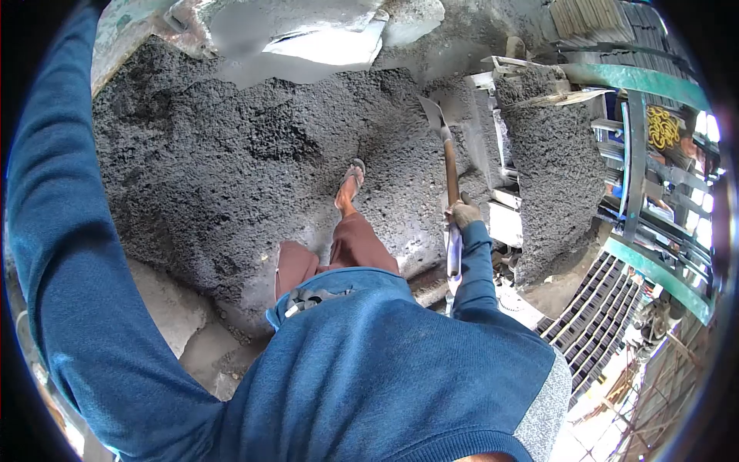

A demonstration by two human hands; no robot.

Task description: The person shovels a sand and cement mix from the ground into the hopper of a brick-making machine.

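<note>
My right hand (465, 212), in a dirty glove, is closed around the wooden shaft of a shovel (452, 173). The shovel's metal blade (436, 115) points away from me, over a big heap of dark grey, wet gravelly mix (231, 154). My sandalled foot (350, 185) is planted on the heap just left of the shaft. My left arm, in a blue sleeve (54, 231), arches up the left side of the view. Its hand is past the top edge and hidden.
A hopper-like machine part (550, 154) packed with the same grey mix stands right of the shovel. A green metal frame (639, 162) runs behind it. Slatted racks (593, 316) lie at lower right. Pale concrete slabs (173, 316) sit at the heap's near edge.
</note>
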